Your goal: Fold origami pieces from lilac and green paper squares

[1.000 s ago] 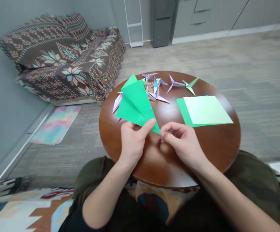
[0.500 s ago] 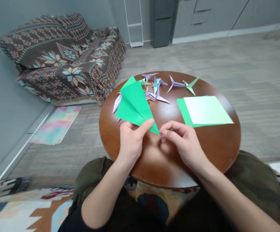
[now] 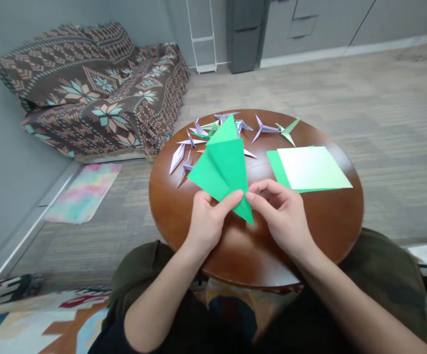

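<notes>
A partly folded sheet of green origami paper [image 3: 224, 164] is held up over the table, with a pointed flap at the top and a narrow tip toward me. My left hand [image 3: 211, 216] pinches its lower left side, thumb on top and fingers hidden underneath. At the right edge, my right hand [image 3: 279, 209] grips the paper between thumb and forefinger. Behind the sheet lie several folded paper cranes, among them a purple crane [image 3: 265, 129] and a light green one [image 3: 288, 132]. The green sheet hides some of them.
The round brown table [image 3: 331, 221] stands before my knees. On its right side lies a stack of pale and green paper squares [image 3: 314, 167]. A sofa with a patterned cover [image 3: 106, 98] and a pastel mat [image 3: 84, 191] are at left; a white rack [image 3: 204, 39] stands at the back.
The green paper has turned and shifted right, its tip now pointing nearer to me. My right hand has closed on its right edge. More cranes show at the left.
</notes>
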{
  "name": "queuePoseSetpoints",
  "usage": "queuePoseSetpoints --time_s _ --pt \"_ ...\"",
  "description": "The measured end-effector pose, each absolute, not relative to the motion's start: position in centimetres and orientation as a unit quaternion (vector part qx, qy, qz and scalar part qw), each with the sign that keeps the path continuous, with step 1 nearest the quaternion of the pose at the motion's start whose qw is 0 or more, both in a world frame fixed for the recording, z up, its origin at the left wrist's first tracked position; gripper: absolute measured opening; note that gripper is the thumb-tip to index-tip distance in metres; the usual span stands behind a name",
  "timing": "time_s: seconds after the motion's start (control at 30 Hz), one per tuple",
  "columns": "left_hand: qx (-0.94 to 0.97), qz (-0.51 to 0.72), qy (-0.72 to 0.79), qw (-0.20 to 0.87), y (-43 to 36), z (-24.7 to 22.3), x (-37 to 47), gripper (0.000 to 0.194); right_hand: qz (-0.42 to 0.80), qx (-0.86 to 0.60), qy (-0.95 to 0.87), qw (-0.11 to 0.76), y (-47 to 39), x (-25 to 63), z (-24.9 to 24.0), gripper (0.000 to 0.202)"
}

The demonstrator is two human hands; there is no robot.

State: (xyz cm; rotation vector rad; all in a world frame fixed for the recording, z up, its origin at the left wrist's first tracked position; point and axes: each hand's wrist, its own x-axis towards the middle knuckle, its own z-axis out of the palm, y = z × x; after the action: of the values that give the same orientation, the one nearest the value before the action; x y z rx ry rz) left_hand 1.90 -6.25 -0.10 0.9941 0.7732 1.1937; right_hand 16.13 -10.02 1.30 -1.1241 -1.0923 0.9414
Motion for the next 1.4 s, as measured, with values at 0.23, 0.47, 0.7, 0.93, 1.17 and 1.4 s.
queuePoseSetpoints --time_s 0.23,0.47,0.7,0.93,1.17,1.4 --pt "0.449 0.516 0.34 0.645 -6.4 -0.2 1.8 0.017 0.411 -0.484 -0.46 0.621 -9.9 16.1 1.3 0.008" --pt "0.45 0.525 0.338 0.638 -6.2 -0.4 1.6 0.014 0.425 -0.487 -0.453 0.615 -9.9 16.3 1.1 0.01" --pt "0.426 0.533 0.335 0.649 -6.4 -0.4 1.8 0.013 0.42 -0.493 -0.448 0.615 -9.8 16.3 1.0 0.012" --pt "0.418 0.542 0.337 0.647 -6.3 -0.4 1.9 0.01 0.422 -0.49 -0.46 0.609 -10.0 16.2 0.9 0.013" --pt "0.396 0.539 0.337 0.663 -6.1 0.2 2.0 0.011 0.43 -0.5 -0.442 0.608 -9.9 16.3 1.0 0.014" --pt "0.334 0.537 0.337 0.698 -5.6 0.9 1.4 0.015 0.451 -0.476 -0.407 0.637 -9.4 16.5 0.4 0.017"
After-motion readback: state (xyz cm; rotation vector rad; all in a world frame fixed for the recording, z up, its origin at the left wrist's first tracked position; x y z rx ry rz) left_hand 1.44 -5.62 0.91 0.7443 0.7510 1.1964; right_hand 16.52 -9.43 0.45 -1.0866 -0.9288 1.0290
